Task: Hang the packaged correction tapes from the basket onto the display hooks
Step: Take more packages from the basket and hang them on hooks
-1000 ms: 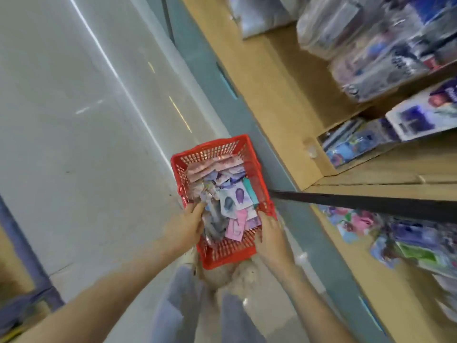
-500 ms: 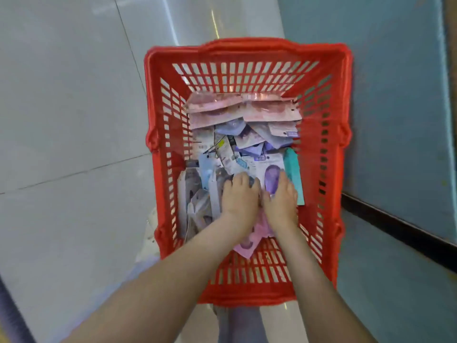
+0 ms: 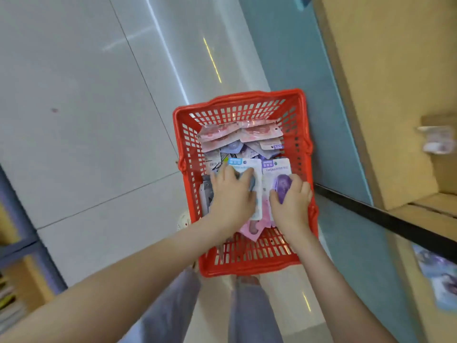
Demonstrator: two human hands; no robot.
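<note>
- Left hand (image 3: pixel 231 194) is inside the red basket (image 3: pixel 247 266), fingers curled around a blue-topped correction tape pack (image 3: pixel 257 177).
- Right hand (image 3: pixel 293 203), just right of it, grips a purple pack (image 3: pixel 273 170).
- Pink packs (image 3: pixel 237 133) lie at the basket's far end.
- A wooden shelf unit (image 3: pixel 371 95) stands right of the basket.

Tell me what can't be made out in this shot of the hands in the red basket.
- Head view: the left hand covers the tape inside the blue-topped pack it holds.
- The right hand hides part of the purple pack; its print is too small to read.
- Lower packs in the basket lie buried under upper ones.
- The shelf item at right is motion-blurred; no hooks show.
</note>
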